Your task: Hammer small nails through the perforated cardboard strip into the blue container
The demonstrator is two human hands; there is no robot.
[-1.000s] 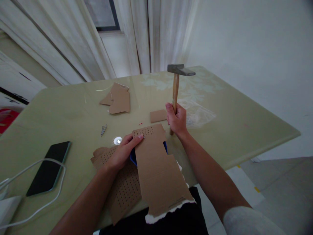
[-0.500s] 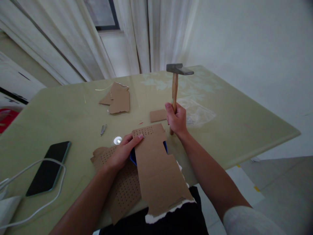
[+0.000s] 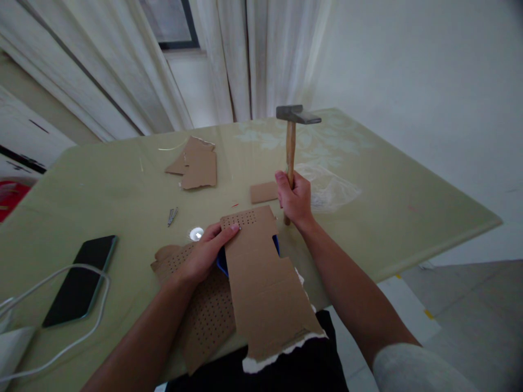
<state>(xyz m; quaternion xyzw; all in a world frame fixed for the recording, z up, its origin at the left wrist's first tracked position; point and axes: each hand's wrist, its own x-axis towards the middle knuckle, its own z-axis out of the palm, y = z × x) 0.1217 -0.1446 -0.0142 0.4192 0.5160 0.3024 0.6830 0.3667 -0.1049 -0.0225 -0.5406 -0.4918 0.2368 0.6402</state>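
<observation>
My right hand [image 3: 295, 198] is wrapped round the wooden handle of a hammer [image 3: 290, 142], which stands upright with its metal head at the top, above the table. At the upper left edge of a long piece of cardboard [image 3: 269, 294], my left hand [image 3: 210, 247] grips it, thumb on top and the other fingers mostly hidden. A tiny shiny point shows at the thumb tip; I cannot make out what it is. Rows of small holes run across the cardboard's far end. Under it, parts of a blue object [image 3: 222, 262] peek out, the rest covered.
Another hole-punched cardboard piece [image 3: 210, 310] lies beneath my left forearm. Several nails [image 3: 172, 216], a shiny round disc [image 3: 196, 234], cardboard scraps [image 3: 200, 169], a small cardboard strip [image 3: 262, 192] and a clear plastic bag [image 3: 333, 188] lie on the table. A phone [image 3: 81, 280] and white cable [image 3: 104, 310] are at left.
The hammer head has shifted very slightly to the left. My left hand and the cardboard stay in place.
</observation>
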